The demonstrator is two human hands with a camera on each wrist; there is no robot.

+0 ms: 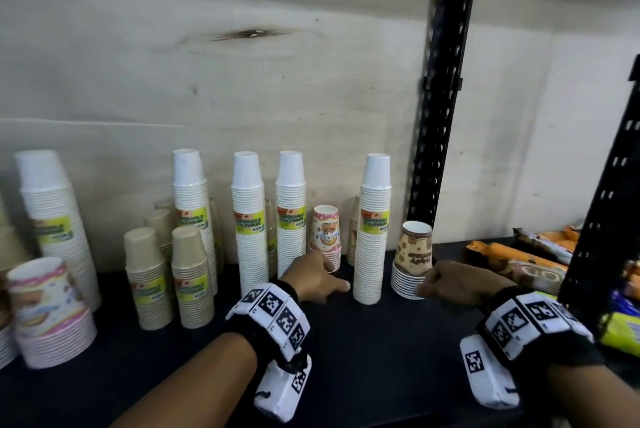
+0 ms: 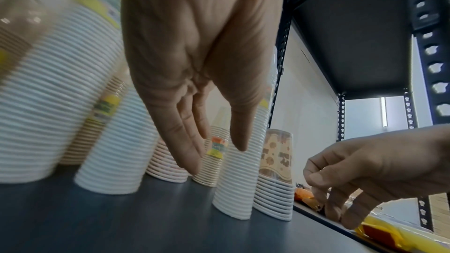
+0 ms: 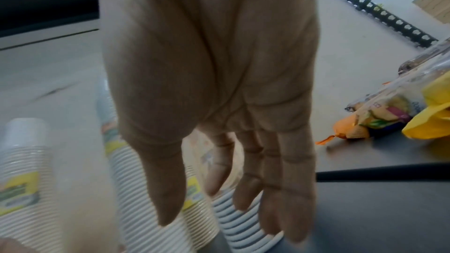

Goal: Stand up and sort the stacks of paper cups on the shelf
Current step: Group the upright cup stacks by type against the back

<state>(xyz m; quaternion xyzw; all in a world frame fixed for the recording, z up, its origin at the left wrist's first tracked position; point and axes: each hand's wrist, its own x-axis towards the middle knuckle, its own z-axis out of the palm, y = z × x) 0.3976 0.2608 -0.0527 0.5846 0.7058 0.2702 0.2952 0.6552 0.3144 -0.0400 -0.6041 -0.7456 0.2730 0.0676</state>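
The tall white cup stack (image 1: 372, 230) between my loose, empty hands, left hand (image 1: 317, 280) and right hand (image 1: 450, 283), could topple if nudged.

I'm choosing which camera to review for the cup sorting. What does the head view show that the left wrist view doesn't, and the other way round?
Only the head view shows the kraft-brown cup stacks, the pink-patterned stack at far left, and both wrist bands.

Only the left wrist view shows the underside of the upper shelf and the left hand from the palm side, fingers straight and holding nothing.

Both show the tall white stack beside the short brown-printed stack, the right hand close to the latter, and the dark shelf.
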